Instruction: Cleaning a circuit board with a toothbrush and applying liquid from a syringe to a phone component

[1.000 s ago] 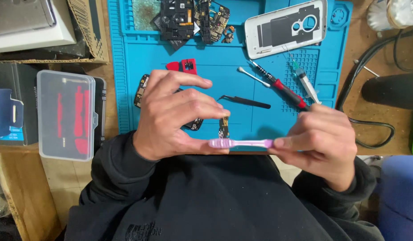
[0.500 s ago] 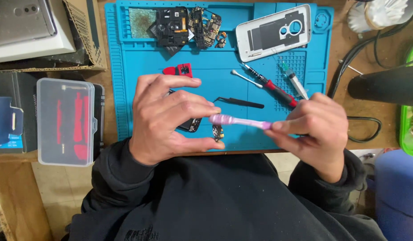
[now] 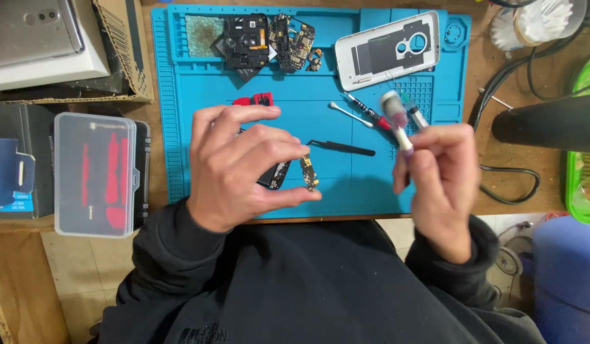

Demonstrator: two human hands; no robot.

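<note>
My left hand (image 3: pixel 240 167) pinches a small circuit board (image 3: pixel 309 172) between thumb and fingertips, just above the blue work mat (image 3: pixel 180 127). A dark phone part (image 3: pixel 276 175) lies under its fingers. My right hand (image 3: pixel 438 185) holds a pink-handled toothbrush (image 3: pixel 397 121) upright, its blurred head pointing away from me, off to the right of the board. Black tweezers (image 3: pixel 342 148) lie on the mat between the two hands.
On the mat lie a white phone back cover (image 3: pixel 387 51), dismantled black phone parts (image 3: pixel 266 41), a red-handled screwdriver (image 3: pixel 371 116), a swab (image 3: pixel 339 111) and a red part (image 3: pixel 253 100). A clear tool case (image 3: pixel 94 175) sits left; a black hot-air nozzle (image 3: pixel 550 127) and cables sit right.
My right hand has swung the toothbrush from lying level against the board to upright and away to the right. The left hand still holds the board.
</note>
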